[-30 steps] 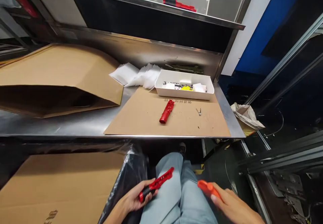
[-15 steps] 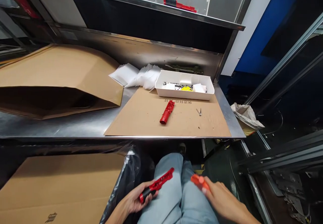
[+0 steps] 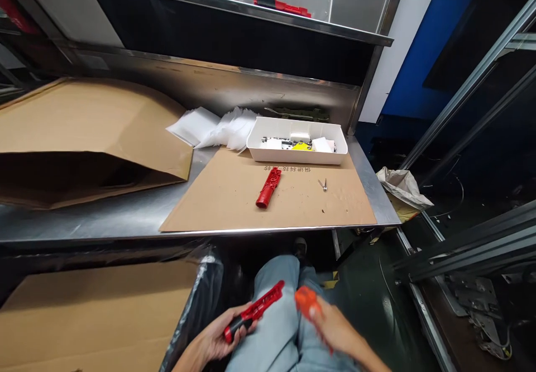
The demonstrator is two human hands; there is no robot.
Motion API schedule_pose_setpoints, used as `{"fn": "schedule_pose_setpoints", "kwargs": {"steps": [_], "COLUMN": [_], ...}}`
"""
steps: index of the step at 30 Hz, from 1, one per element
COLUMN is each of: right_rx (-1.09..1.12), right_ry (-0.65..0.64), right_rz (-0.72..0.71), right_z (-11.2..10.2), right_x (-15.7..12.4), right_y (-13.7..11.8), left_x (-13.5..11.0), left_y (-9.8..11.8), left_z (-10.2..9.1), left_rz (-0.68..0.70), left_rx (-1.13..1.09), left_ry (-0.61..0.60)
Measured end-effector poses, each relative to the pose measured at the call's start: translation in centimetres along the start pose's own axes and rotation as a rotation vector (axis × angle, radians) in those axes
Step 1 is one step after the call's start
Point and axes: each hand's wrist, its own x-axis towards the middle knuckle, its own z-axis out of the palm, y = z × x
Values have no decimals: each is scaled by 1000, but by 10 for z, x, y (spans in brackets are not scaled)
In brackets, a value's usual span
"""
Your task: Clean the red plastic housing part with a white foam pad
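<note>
Left hand: the left hand, at 6 o'clock over the lap, is closed around a red tool, tip aimed at 2 o'clock.
Right hand: the right hand pinches an orange part, blurred, just beside the tool's tip.
Around: the steel bench at 12 o'clock carries a cardboard sheet, white tray, and open box.
Count: two more red tools, one on the sheet, one on the shelf.

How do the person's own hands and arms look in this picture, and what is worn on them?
Both are bare. The left hand has no glove, ring or watch, and no sleeve shows on its forearm. The right hand is also ungloved but blurred, so small details cannot be told. No sleeve shows there either.
</note>
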Motion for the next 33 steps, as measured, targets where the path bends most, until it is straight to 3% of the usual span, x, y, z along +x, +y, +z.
{"fn": "schedule_pose_setpoints", "kwargs": {"steps": [2, 5, 7, 9, 12, 16, 20, 23, 27, 33], "right_rx": [58, 141, 181, 203, 224, 265, 298, 315, 345, 384], "right_ry": [-16, -172, -183, -188, -313, -302, -363, -357, -338, -405], "right_rz": [19, 30, 30, 41, 57, 65, 108, 133, 132, 118], "right_z": [5, 12, 11, 4, -15, -39, -51, -55, -60, -63], "right_x": [6, 10, 11, 11, 7, 3, -1, -6, -12, -10], "right_y": [5, 7, 7, 9, 15, 26, 31, 31, 28, 22], "left_x": [0, 0, -1, -3, -5, -5, -3, -3, -5, -1], "left_y": [0, 1, 2, 1, -4, -13, -20, -27, -44, -60], "left_z": [1, 1, 1, 1, 1, 0, -4, -9, -13, -18], "left_rz": [-4, 8, 27, 49, 114, 344, 637, 806, 930, 1030], "left_rx": [4, 22, 41, 75, 181, 439, 843, 1115, 1405, 1695], "left_ry": [2, 5, 12, 36, 96, 180, 201, 335, 545, 639]}}
